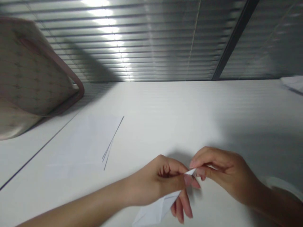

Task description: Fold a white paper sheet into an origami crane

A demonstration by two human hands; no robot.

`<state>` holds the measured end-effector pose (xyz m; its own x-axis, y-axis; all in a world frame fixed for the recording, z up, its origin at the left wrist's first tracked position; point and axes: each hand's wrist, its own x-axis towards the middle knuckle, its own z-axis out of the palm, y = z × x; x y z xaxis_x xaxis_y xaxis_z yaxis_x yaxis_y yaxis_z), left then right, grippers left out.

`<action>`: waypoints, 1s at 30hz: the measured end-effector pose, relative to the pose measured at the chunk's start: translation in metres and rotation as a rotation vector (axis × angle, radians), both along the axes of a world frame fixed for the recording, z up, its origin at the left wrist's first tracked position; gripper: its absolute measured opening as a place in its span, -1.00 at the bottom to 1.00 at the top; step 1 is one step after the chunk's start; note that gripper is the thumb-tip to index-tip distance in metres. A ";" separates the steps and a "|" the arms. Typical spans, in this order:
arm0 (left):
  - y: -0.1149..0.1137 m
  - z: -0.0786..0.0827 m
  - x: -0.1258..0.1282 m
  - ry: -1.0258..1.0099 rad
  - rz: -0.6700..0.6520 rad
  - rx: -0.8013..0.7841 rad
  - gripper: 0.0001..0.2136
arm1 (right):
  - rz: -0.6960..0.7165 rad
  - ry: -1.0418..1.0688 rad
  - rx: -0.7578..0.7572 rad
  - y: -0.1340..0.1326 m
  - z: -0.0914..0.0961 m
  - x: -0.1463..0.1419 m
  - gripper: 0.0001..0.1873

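Low in the middle of the view, both my hands hold a small folded piece of white paper (158, 208) just above the white table (189, 110). My left hand (163, 179) pinches it between thumb and fingers, and the paper hangs down under the palm. My right hand (220, 171) pinches the paper's upper tip from the right, fingertips meeting those of the left hand.
Several white sheets (87, 142) lie stacked flat on the table to the left of my hands. A beige patterned bag with a brown strap (30, 72) stands at the far left. Closed window blinds (151, 41) run behind the table. Something white (293, 82) lies at the far right edge.
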<state>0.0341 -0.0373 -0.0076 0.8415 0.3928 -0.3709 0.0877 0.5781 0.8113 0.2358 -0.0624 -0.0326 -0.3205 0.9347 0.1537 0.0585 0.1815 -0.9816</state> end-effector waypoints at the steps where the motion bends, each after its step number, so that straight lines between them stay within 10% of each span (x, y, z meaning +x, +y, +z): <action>1: 0.000 -0.001 -0.001 0.000 -0.006 -0.010 -0.71 | -0.010 -0.033 0.083 0.000 0.000 0.001 -0.94; 30: 0.010 0.003 -0.005 -0.044 -0.236 -0.032 -0.73 | 0.193 -0.675 1.084 -0.009 0.015 0.022 -0.72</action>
<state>0.0289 -0.0270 -0.0042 0.9242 0.1716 -0.3413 0.1890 0.5711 0.7989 0.2581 -0.0710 -0.0179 -0.7463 0.3655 0.5563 0.3660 0.9234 -0.1156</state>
